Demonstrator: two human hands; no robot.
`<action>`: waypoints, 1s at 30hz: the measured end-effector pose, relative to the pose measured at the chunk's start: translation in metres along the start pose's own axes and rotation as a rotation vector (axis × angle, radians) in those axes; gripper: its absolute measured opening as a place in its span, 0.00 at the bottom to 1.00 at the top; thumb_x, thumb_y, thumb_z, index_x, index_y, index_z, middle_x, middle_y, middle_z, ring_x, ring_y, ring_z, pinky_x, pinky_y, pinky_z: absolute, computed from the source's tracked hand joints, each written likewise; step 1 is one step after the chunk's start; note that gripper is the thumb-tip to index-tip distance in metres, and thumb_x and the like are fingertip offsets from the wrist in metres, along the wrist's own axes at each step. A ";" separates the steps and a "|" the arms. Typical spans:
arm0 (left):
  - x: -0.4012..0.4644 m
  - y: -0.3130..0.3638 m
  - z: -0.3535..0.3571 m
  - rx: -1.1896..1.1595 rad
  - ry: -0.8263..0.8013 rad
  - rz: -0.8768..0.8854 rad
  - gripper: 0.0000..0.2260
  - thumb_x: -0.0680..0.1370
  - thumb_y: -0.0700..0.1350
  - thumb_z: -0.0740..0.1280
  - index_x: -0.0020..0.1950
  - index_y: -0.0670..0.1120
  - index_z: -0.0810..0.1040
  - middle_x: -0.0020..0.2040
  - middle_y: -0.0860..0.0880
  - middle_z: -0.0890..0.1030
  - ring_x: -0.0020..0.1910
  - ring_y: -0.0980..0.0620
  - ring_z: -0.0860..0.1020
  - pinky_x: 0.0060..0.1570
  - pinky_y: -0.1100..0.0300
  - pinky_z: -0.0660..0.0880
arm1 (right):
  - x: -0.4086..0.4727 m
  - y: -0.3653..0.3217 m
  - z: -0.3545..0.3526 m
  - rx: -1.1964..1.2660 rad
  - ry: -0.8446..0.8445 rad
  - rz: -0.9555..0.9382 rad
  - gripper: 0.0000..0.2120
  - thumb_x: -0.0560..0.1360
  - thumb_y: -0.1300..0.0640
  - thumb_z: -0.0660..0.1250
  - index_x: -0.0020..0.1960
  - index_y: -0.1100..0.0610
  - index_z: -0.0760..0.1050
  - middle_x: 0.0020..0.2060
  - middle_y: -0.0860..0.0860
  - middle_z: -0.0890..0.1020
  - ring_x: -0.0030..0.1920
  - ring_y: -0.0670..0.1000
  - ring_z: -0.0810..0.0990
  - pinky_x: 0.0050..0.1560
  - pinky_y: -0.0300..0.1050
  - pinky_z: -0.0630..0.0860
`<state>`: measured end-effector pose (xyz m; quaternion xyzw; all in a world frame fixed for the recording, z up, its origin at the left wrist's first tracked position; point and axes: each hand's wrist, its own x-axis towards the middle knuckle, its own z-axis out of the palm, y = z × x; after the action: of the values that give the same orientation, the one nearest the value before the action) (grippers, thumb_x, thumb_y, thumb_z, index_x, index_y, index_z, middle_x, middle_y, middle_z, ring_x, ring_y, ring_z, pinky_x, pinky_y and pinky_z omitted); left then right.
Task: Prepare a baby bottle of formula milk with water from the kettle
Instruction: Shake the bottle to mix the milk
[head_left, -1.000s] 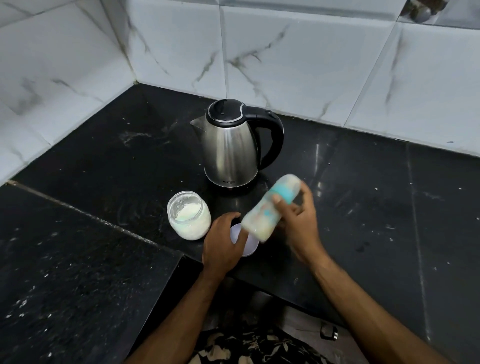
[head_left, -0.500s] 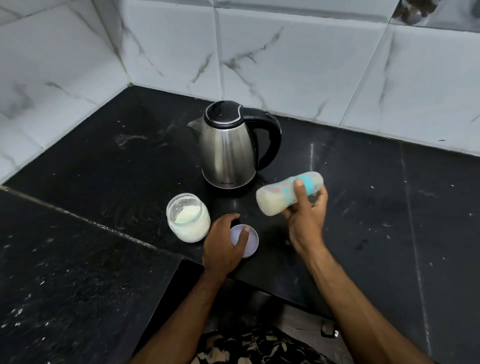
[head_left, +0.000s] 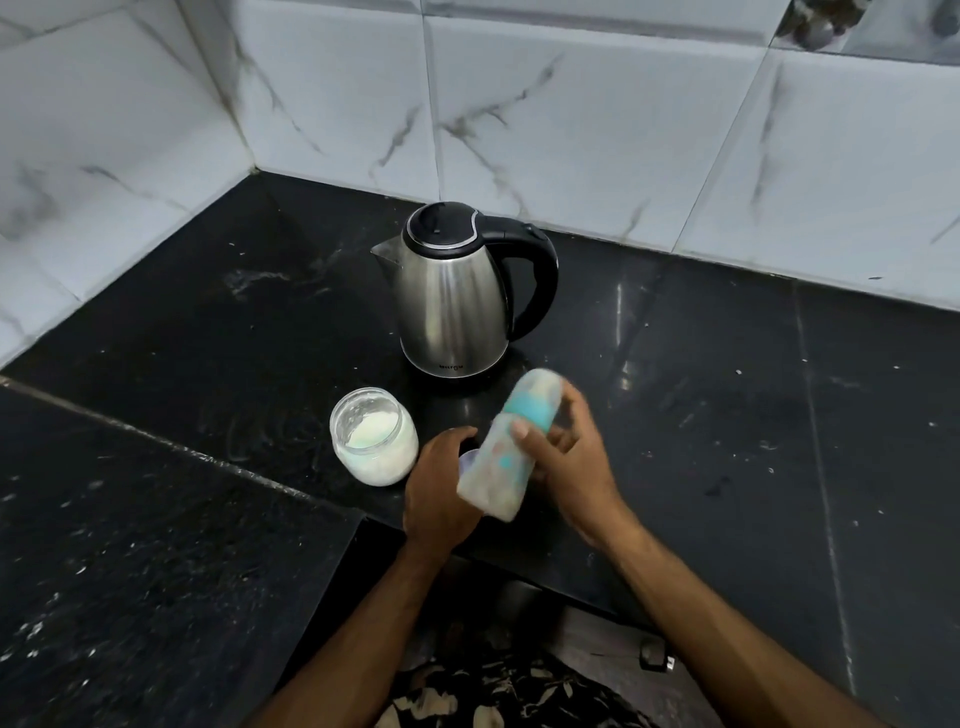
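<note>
Two bare hands work over a black stone worktop (head_left: 727, 415) set into a corner of white marbled wall tiles (head_left: 571, 130).

Item: baby bottle (head_left: 506, 451), clear with a teal collar, milky inside, blurred. It is off the worktop, tilted, its capped end pointing up toward the kettle and its base down toward the person. Grip: the right hand (head_left: 569, 460) grasps it, thumb across the front just under the teal collar, fingers curled round behind.

Item: kettle (head_left: 457, 291), brushed steel, black lid and black handle, upright near the back wall, spout to the left, handle to the right. Neither hand touches it.

Item: glass jar (head_left: 375, 442), lid off, holding white powder, upright in front of the kettle and to its left, just beside the left hand.

Item: pale round lid (head_left: 469, 460), flat on the worktop, mostly hidden between the left hand and the bottle.

Grip: the left hand (head_left: 440, 486) rests at the worktop's front edge, fingers curled over the lid; whether they clasp it or only lie on it I cannot tell.

Item: patterned dark and cream clothing (head_left: 493, 696), seen below the forearms.
</note>
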<state>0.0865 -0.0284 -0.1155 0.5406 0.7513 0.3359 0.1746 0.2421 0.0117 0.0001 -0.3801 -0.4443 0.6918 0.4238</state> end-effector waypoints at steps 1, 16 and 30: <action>0.001 -0.003 0.002 0.016 -0.022 0.013 0.20 0.72 0.60 0.72 0.60 0.53 0.78 0.55 0.55 0.81 0.55 0.55 0.79 0.56 0.58 0.76 | -0.003 0.000 -0.001 -0.055 -0.061 0.017 0.34 0.64 0.51 0.77 0.67 0.46 0.67 0.52 0.57 0.83 0.50 0.58 0.85 0.42 0.51 0.82; -0.003 0.003 0.002 -0.022 0.103 -0.042 0.21 0.73 0.62 0.65 0.62 0.53 0.77 0.57 0.56 0.80 0.56 0.58 0.77 0.58 0.59 0.74 | 0.007 -0.012 -0.006 0.145 0.139 -0.015 0.31 0.70 0.57 0.75 0.68 0.50 0.66 0.48 0.53 0.84 0.46 0.54 0.85 0.40 0.53 0.83; -0.009 0.014 -0.005 -0.091 0.144 -0.001 0.21 0.75 0.59 0.64 0.63 0.49 0.77 0.60 0.54 0.80 0.59 0.55 0.76 0.59 0.61 0.71 | 0.013 -0.016 -0.010 0.269 0.285 0.001 0.29 0.71 0.53 0.74 0.67 0.49 0.66 0.55 0.56 0.81 0.50 0.55 0.84 0.42 0.52 0.83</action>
<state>0.0963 -0.0352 -0.1033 0.5061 0.7461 0.4078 0.1447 0.2504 0.0307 0.0104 -0.4145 -0.2832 0.6844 0.5288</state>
